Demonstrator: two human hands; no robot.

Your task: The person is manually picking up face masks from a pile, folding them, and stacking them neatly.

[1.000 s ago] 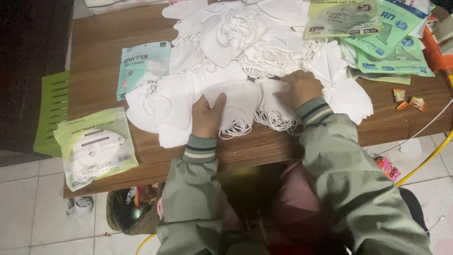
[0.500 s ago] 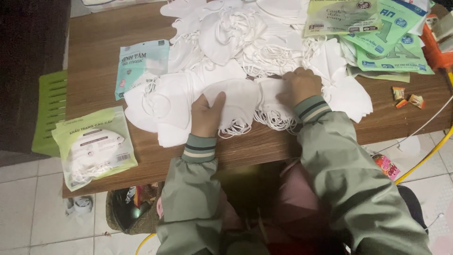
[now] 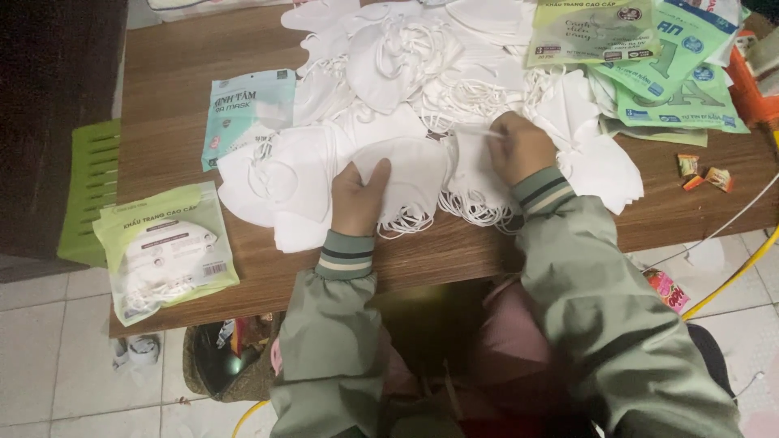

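A heap of white face masks (image 3: 422, 73) with white ear loops covers the middle of a brown wooden table (image 3: 170, 49). My left hand (image 3: 359, 197) lies flat on a small stack of white masks (image 3: 410, 174) near the table's front edge. My right hand (image 3: 519, 148) rests on a second stack of masks (image 3: 473, 174) just to the right, its fingers pinching the top mask's edge. Both arms wear grey-green sleeves with striped cuffs.
A green-edged mask packet (image 3: 162, 247) overhangs the front left table edge; a teal packet (image 3: 243, 109) lies behind it. More green packets (image 3: 641, 57) sit at the back right, small sweets (image 3: 702, 172) beside them. A green stool (image 3: 89, 191) stands left, a bin (image 3: 223, 357) below.
The view has shifted slightly. My right hand has moved a little along the top mask of its stack; my left hand stays pressed on its stack.
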